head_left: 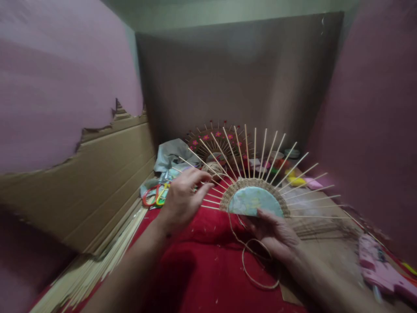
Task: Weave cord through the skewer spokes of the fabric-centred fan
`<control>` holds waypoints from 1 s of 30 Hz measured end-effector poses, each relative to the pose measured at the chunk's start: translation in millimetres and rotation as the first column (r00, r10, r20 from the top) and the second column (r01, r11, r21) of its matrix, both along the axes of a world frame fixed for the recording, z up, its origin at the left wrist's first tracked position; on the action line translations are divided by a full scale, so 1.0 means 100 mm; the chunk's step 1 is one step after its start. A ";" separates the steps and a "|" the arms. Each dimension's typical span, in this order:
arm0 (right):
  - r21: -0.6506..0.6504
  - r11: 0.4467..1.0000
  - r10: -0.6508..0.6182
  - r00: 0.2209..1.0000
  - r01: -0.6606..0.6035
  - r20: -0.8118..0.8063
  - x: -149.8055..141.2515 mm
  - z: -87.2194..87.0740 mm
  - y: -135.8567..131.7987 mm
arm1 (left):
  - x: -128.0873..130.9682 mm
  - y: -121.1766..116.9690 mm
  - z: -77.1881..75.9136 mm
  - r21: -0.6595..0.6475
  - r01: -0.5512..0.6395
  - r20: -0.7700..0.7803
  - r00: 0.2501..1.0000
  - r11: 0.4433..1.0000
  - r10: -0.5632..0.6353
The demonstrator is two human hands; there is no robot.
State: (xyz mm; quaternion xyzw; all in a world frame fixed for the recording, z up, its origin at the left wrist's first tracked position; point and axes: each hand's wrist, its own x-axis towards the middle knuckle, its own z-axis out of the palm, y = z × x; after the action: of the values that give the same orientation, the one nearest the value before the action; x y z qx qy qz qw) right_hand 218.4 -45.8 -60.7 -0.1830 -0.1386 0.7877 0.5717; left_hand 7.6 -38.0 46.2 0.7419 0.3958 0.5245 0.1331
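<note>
A half-round fan frame (239,184) stands in front of me, with thin pale sticks (255,152) spreading out from a woven cord band (233,189) around a pale green half-disc (256,201). My right hand (273,234) grips the lower edge of the half-disc, thumb on its face and fingers beneath. My left hand (187,193) is at the left-hand sticks, fingers curved, a small gap between thumb and forefinger. Nothing shows clearly in it, and its inner side is partly hidden. A thin cord (243,265) hangs in loops from the band's lower left onto red cloth (208,269).
Behind the frame stands a similar fan with pink flowers (218,134), near a twine ball (213,168). Red-handled scissors (150,195) and bundled sticks (97,269) lie left, beside torn cardboard (107,174). A pink glue gun (378,265) lies right, near a brown board (321,248).
</note>
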 end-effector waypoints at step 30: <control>-0.223 0.975 0.035 0.998 -0.022 0.056 0.02 -0.04 0.00 | -0.26 0.48 -0.30 -0.265 0.056 -0.138 0.986 0.963 -0.095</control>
State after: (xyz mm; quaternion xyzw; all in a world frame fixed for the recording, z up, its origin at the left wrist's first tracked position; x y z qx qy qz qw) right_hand 220.5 -45.7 -65.0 -0.2669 -0.0693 0.8005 0.5321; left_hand -18.3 10.4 16.0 0.7697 0.4414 0.4058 0.2192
